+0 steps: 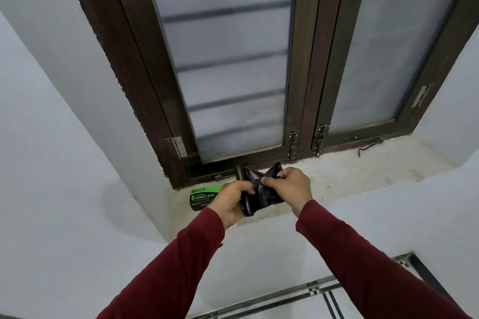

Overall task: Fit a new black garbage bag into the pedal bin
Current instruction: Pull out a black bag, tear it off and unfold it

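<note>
A roll of black garbage bags is held above the window sill in both hands. My left hand grips the rolled part on the left. My right hand pinches the loose, crumpled bag end on the right. A green and black garbage bag box lies on the sill just left of my left hand, partly hidden by it. The pedal bin is not in view.
A pale concrete window sill runs under a dark brown framed window with frosted panes. A metal window stay hook lies on the sill at right. White walls flank the recess. Tiled floor with dark lines shows at bottom right.
</note>
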{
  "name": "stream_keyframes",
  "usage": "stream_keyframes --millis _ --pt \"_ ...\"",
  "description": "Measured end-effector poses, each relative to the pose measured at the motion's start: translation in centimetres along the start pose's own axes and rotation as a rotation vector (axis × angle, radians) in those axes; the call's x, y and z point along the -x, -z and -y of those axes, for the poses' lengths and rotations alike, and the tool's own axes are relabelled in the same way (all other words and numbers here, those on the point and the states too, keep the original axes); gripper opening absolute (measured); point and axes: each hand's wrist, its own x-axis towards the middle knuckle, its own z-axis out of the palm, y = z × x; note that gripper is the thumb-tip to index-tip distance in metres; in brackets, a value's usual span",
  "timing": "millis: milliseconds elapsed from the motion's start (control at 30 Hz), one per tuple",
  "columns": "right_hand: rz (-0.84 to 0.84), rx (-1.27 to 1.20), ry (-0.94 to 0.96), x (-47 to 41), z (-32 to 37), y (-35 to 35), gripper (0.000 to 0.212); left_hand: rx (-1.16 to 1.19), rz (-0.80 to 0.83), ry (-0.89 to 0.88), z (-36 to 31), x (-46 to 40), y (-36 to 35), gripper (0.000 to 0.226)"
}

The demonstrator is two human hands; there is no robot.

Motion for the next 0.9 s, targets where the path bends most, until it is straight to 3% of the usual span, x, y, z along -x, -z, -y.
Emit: stream_keyframes --millis 67,167,233,400,533,700,767,833,900 --pt "0.026 -0.002 0.001 0.0 0.0 0.3 0.025 0.001 -0.001 -0.001 -0.1 0.3 -0.3 0.046" --pt "0.108 -0.027 0.090 0.4 -0.1 0.9 0.062 -0.013 -0.036 -0.024 -0.4 0.5 -0.1 0.048" --pt "0.135 -0.068 0.104 0.5 0.0 0.9 0.072 -0.011 -0.022 -0.028 -0.6 0.7 0.2 0.040" --pt "0.159 -0.086 -0.081 0.8 0.9 1.3 0.014 -0.122 -0.015 -0.122 -0.3 0.4 0.3 0.050" --pt "0.141 0.181 0.099 1.0 0.2 1.6 0.046 -0.208 -0.035 -0.154 -0.4 0.6 0.4 0.031" --pt "0.173 0.295 0.151 0.7 0.3 2.0 0.013 -0.187 -0.045 -0.034 -0.7 1.3 0.0 0.029" --pt "0.201 0.274 0.126 0.9 0.8 1.9 0.009 -0.173 0.013 -0.030 -0.8 1.6 -0.3 0.023" --pt "0.213 0.194 0.114 1.2 1.0 1.7 0.021 -0.242 0.057 -0.085 -0.5 1.6 -0.5 0.012" --pt "0.213 0.103 0.156 1.4 0.9 1.7 0.047 -0.271 0.026 -0.146 -0.4 1.5 -0.7 0.021"
